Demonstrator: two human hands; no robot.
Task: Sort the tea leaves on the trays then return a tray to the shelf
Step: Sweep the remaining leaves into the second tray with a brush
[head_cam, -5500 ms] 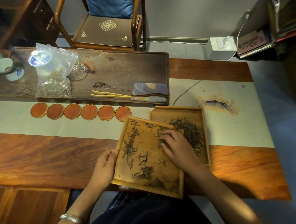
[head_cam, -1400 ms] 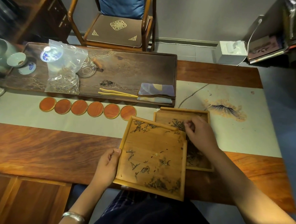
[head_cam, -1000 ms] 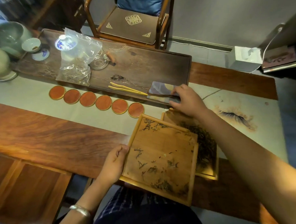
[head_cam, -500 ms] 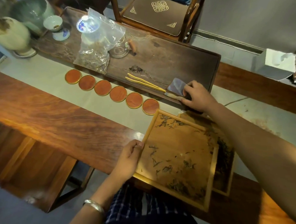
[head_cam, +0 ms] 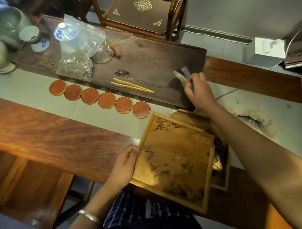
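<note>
left hand (head_cam: 123,166): gripping the near tray (head_cam: 174,159) by its left rim
right hand (head_cam: 199,92): pinching the folded cloth (head_cam: 182,75), lifting its edge off the tea board (head_cam: 148,63)

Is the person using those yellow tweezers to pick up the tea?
No, the yellow tweezers lie untouched on the dark tea tray; the right hand holds a folded cloth instead.

At the table's (head_cam: 43,131) near edge a tray (head_cam: 172,158) with scattered tea leaves (head_cam: 162,173) overlaps a second tray (head_cam: 220,168) to its right. Behind them, a row of coasters (head_cam: 97,98) runs leftward. Farther back lies a long tea board (head_cam: 148,63) carrying a plastic bag (head_cam: 79,50) at its left, tongs (head_cam: 132,85) near its front edge, and a folded cloth (head_cam: 182,76) at its right end.
</note>
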